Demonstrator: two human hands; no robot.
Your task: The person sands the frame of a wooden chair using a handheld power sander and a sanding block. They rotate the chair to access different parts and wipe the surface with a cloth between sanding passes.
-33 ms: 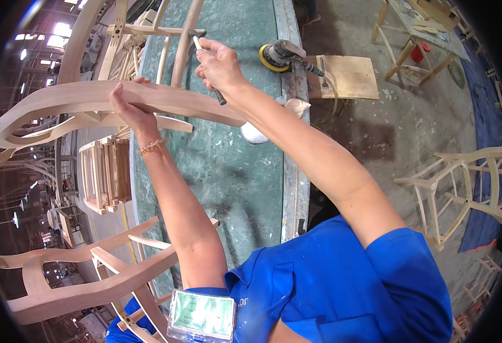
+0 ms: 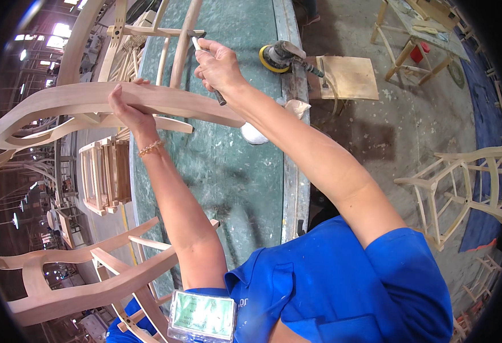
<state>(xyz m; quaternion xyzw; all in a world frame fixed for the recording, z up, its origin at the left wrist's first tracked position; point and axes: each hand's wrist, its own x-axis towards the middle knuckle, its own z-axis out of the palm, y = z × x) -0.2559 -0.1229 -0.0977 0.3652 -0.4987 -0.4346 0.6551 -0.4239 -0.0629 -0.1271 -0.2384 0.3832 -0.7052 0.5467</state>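
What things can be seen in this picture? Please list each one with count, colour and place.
chair frame: one, pale bare wood, lying on the workbench, under both hands
workbench: one, green top, centre
sander: one, yellow disc, far right edge of the bench
cloth: one, white, right edge of the bench
wooden board: one, tan, right of the sander
other chair frames: several, pale wood, on the floor, left and right
tool: one, dark handle, in the right hand
left hand: on the frame's curved rail
right hand: gripping the tool

Bare matt wood chair frame [image 2: 119, 100], mottled green bench [image 2: 234, 171]
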